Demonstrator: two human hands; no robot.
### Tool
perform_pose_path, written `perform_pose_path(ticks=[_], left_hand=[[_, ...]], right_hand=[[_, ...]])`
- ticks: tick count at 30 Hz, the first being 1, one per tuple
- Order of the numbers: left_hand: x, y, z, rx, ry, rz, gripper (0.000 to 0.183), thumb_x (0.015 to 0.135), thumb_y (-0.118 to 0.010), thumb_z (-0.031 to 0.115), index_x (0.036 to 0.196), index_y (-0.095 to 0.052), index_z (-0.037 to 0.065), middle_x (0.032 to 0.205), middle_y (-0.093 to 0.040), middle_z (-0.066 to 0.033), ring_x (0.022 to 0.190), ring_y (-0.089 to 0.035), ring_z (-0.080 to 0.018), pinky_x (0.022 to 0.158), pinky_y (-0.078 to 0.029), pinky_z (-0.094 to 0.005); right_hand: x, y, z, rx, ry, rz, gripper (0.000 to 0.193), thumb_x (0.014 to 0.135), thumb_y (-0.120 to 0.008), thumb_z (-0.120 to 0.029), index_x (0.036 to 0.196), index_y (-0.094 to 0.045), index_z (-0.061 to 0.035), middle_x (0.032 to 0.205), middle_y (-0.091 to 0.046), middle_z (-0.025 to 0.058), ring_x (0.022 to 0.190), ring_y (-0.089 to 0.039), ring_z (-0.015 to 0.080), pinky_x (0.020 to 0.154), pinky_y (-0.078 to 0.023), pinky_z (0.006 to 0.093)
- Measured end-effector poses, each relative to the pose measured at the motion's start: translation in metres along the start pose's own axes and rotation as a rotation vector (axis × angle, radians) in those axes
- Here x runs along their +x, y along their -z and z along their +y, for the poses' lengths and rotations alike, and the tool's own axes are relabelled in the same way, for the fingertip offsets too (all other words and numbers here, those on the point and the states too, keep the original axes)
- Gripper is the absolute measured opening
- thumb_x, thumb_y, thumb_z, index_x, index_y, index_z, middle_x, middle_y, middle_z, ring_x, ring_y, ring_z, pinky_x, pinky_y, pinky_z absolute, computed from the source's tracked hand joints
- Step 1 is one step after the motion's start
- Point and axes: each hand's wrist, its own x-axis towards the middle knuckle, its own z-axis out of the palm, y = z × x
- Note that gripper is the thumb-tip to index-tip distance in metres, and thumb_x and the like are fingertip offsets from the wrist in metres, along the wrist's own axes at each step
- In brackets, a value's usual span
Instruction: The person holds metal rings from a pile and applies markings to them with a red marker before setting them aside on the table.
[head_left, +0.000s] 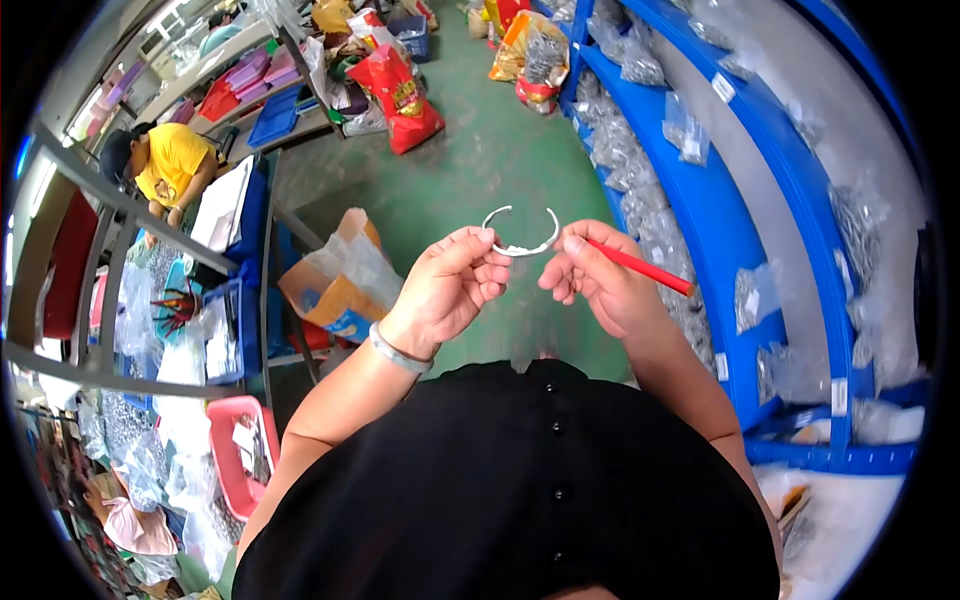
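Observation:
In front of my chest, my left hand (450, 285) pinches the left side of a thin silver-white open bangle (521, 251) between thumb and fingers. The bangle's gap faces away from me, and its near curve looks uneven or twisted. My right hand (612, 290) is closed around a red pen-like stick (645, 268), which slants out to the right past the knuckles. The right thumb and fingertip sit right by the bangle's right side; I cannot tell if they touch it. A silver bangle (398, 350) circles my left wrist.
Blue shelving (700, 230) with bagged small parts runs along my right. On the left, behind a grey metal frame (130, 210), a person in a yellow shirt (178, 165) bends over a bench. An open cardboard box (335, 280), a pink basket (225, 450) and a red sack (398, 100) stand around.

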Motion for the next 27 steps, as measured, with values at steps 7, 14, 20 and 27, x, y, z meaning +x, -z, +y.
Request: perform_pose_path(ticks=[7, 14, 20, 27], left_hand=[[0.13, 0.048, 0.089, -0.021, -0.178, 0.091, 0.015, 0.086, -0.052, 0.016, 0.087, -0.055, 0.002, 0.072, -0.061, -0.0073, 0.06, -0.059, -0.0129, 0.053, -0.047, -0.0235], [0.217, 0.084, 0.192, 0.062, -0.421, 0.26, 0.014, 0.085, -0.053, 0.015, 0.086, -0.055, 0.002, 0.073, -0.061, -0.007, 0.059, -0.058, -0.012, 0.053, -0.046, -0.0225], [0.269, 0.145, 0.275, -0.002, -0.479, 0.366, 0.014, 0.084, -0.054, 0.016, 0.085, -0.055, 0.003, 0.073, -0.06, -0.0063, 0.058, -0.057, -0.0115, 0.054, -0.046, -0.0223], [0.319, 0.242, 0.395, -0.127, -0.487, 0.342, 0.012, 0.085, -0.053, 0.014, 0.082, -0.054, 0.003, 0.074, -0.062, -0.0076, 0.061, -0.06, -0.0139, 0.055, -0.049, -0.0223]], right_hand=[[0.207, 0.039, -0.021, -0.038, 0.002, -0.209, 0.016, 0.088, -0.046, -0.018, 0.093, -0.05, -0.0034, 0.071, -0.061, 0.0106, 0.057, -0.055, 0.0119, 0.053, -0.043, 0.0218], [0.401, 0.028, -0.039, -0.018, -0.095, -0.462, 0.015, 0.086, -0.051, -0.019, 0.088, -0.051, -0.0048, 0.069, -0.061, 0.0088, 0.055, -0.055, 0.0109, 0.05, -0.043, 0.0201], [0.534, -0.008, -0.027, -0.032, -0.207, -0.571, 0.015, 0.088, -0.047, -0.018, 0.089, -0.051, -0.0035, 0.069, -0.06, 0.0088, 0.056, -0.056, 0.0128, 0.05, -0.044, 0.0222], [0.69, -0.079, -0.001, 0.004, -0.338, -0.582, 0.012, 0.085, -0.049, -0.016, 0.084, -0.052, -0.0045, 0.066, -0.06, 0.0099, 0.052, -0.054, 0.0147, 0.048, -0.042, 0.024]])
